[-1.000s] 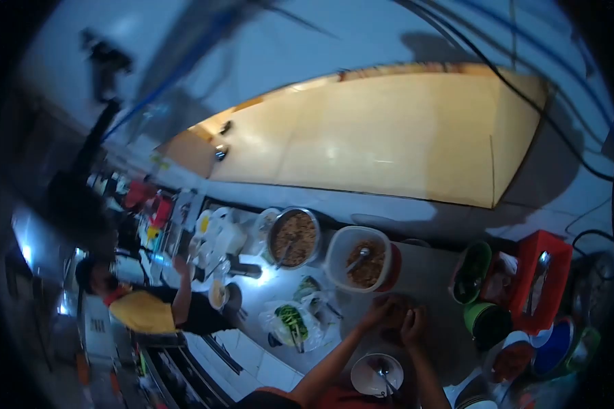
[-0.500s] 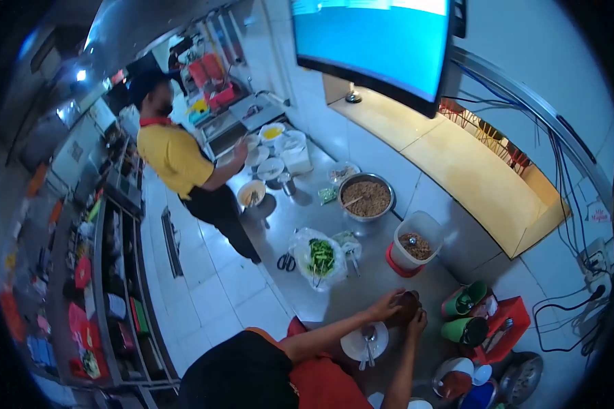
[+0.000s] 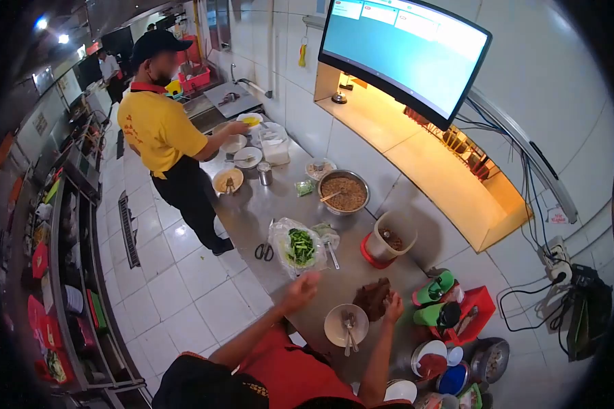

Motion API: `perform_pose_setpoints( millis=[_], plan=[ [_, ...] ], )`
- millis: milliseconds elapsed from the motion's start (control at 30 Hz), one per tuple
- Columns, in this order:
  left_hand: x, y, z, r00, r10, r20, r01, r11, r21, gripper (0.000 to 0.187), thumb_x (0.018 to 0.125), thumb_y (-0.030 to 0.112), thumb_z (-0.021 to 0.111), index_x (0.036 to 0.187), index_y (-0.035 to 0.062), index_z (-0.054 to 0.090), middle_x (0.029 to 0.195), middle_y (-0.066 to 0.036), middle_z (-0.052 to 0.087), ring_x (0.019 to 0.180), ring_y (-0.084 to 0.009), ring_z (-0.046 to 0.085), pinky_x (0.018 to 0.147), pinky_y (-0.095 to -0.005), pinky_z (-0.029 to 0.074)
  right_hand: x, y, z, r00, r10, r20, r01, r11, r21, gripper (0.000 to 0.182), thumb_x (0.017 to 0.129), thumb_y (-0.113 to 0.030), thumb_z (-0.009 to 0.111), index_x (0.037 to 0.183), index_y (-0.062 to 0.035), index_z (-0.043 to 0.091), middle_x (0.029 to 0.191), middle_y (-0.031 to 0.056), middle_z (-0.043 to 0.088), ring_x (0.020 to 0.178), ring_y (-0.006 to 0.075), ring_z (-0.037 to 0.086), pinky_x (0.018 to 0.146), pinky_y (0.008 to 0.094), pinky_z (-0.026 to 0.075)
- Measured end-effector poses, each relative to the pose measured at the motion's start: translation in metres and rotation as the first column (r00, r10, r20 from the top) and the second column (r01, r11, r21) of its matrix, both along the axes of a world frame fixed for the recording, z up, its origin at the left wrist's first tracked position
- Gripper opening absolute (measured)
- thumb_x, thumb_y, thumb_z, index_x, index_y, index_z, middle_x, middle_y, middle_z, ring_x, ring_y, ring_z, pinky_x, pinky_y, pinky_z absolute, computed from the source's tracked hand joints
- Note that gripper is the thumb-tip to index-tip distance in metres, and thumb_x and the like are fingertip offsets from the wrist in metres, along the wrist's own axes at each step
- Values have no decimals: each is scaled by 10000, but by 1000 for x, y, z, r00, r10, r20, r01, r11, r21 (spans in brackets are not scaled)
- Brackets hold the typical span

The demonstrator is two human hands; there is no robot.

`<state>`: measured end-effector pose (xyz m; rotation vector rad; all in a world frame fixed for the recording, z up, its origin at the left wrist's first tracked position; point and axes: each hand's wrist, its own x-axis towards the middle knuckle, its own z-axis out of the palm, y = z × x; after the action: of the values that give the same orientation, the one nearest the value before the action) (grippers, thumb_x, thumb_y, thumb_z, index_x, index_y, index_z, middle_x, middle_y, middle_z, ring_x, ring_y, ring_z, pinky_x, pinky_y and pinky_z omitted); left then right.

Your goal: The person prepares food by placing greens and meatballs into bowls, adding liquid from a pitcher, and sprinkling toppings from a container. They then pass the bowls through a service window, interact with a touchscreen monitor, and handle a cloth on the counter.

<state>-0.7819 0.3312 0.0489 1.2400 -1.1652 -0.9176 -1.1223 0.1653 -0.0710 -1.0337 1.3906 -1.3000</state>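
The left hand [image 3: 300,288] hangs in the air above the near edge of the long stainless-steel counter [image 3: 266,204], fingers spread and holding nothing — it sits just short of the clear plastic bag of chopped green vegetables [image 3: 297,247], the nearest thing to it. The right hand [image 3: 391,306] rests at the side of a dark brown lump of food [image 3: 373,298] lying straight on the steel, fingers curled against it; whether they actually pinch the lump or only touch it is too small to tell. Just in front of the lump stands a shallow white bowl with metal spoons in it [image 3: 345,325], close enough that either hand can get to it without a stretch.

The rest of the counter is laid out in a row along the wall, within arm's reach: a round steel basin of brown grainy filling with a spoon stuck in [image 3: 344,193], a tall translucent tub on a red base [image 3: 387,240], black-handled scissors [image 3: 264,252] beside the bag, and two green cups [image 3: 435,301] by a red plastic crate [image 3: 476,312] at the right.

Farther down, a person in a yellow shirt and dark cap [image 3: 161,129] reaches toward small white bowls [image 3: 242,151] — separate work, well apart from these hands.
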Motion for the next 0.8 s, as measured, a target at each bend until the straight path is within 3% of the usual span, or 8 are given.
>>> perform_pose_setpoints(
  millis=[67,133,200,400,500,600,667,800],
  plan=[
    [30,-43,95,983,104,153,-91,992,-93,451,878,92,609,1296,21,456,1278,-131,523,1185,-242,510,1006,-355,394,26,5,81,998,-16,56,22,995,-101,233,949,-258,538,1004,-46,617,948,48,640,782,137,602,682,278,492],
    [62,-87,193,743,379,551,-119,886,-449,480,827,102,640,1279,52,486,1315,-180,468,1261,-362,393,1071,-456,267,32,7,121,995,68,69,-59,991,-121,206,946,-236,547,987,-47,618,928,44,640,766,132,600,678,267,489],
    [83,-134,264,592,575,565,-175,776,-607,490,829,174,656,1278,70,488,1388,-170,384,1263,-402,319,1054,-508,216,38,19,144,985,146,88,-133,981,-142,179,943,-214,557,969,-48,618,908,41,639,749,127,599,674,256,486],
    [135,-248,431,415,778,471,-144,567,-811,683,842,378,655,1360,29,380,1429,-281,223,1302,-466,185,1016,-608,186,90,105,179,889,453,70,-445,889,-110,109,916,-133,603,930,-27,624,819,30,640,739,102,590,671,249,488],
    [159,-286,485,409,817,406,-185,511,-840,772,860,493,586,1395,0,325,1443,-290,204,1309,-484,165,1023,-620,163,109,140,152,731,676,90,-676,736,-40,127,893,-92,629,988,-8,620,870,50,646,808,117,615,708,271,503],
    [174,-303,517,389,848,360,-250,473,-845,777,869,553,542,1429,68,305,1444,-289,192,1329,-478,132,1025,-641,149,132,176,134,698,712,76,-715,687,130,224,890,-147,650,1053,4,630,903,55,661,846,129,627,759,273,501],
    [177,-322,525,425,845,324,-244,452,-858,773,876,563,526,1438,86,297,1448,-288,182,1335,-480,111,1024,-651,129,144,182,150,572,816,-84,-754,563,339,279,882,-190,669,1085,-4,629,915,51,666,867,130,626,790,267,490],
    [183,-347,513,409,832,374,-259,499,-827,687,906,555,474,1433,131,352,1477,-267,156,1354,-474,82,1035,-644,112,150,177,150,466,884,-21,-845,452,285,315,881,-228,671,1109,-14,626,888,41,664,831,115,623,747,255,494]
  ],
)
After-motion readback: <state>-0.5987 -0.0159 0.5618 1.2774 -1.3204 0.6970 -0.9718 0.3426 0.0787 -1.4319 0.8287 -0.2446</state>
